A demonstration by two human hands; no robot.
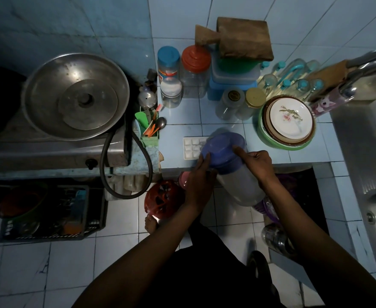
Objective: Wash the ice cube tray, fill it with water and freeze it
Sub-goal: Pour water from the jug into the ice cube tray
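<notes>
Dim blue-tiled wall (71, 23), white floor (49, 263)

White ice tray (192, 147); jug lid (223, 150) seemingly blue-violet.

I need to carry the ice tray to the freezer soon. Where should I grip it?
Take the ice cube tray by its free left short rim, coming from the left and keeping it level: it lies flat, and the tilted jug covers its right end.
</notes>
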